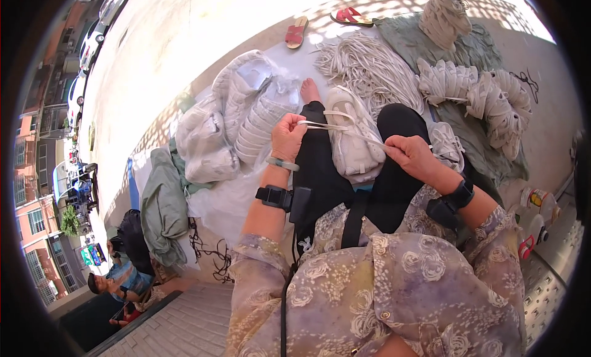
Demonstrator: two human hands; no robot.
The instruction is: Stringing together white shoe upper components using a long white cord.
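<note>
A pale, off-white shoe upper (354, 149) rests between my black-trousered knees, with lace threaded through its upper part. My left hand (288, 137), at the shoe's left side, pinches a white shoelace (315, 124) that runs taut from the shoe. On the other side, my right hand (411, 155) grips the lace's other stretch between thumb and fingers, close to the shoe's right edge. The lace lies across the front of the shoe between both hands. Another pale shoe upper (446, 146) lies beyond my right knee.
A heap of white laces (369, 67) spreads ahead of me. Plastic-wrapped stacks of shoe parts (252, 110) lie left; bundled uppers (502, 107) sit right on green cloth (486, 46). Red sandals (296, 33) stand at the far edge. A person (117, 282) sits at lower left.
</note>
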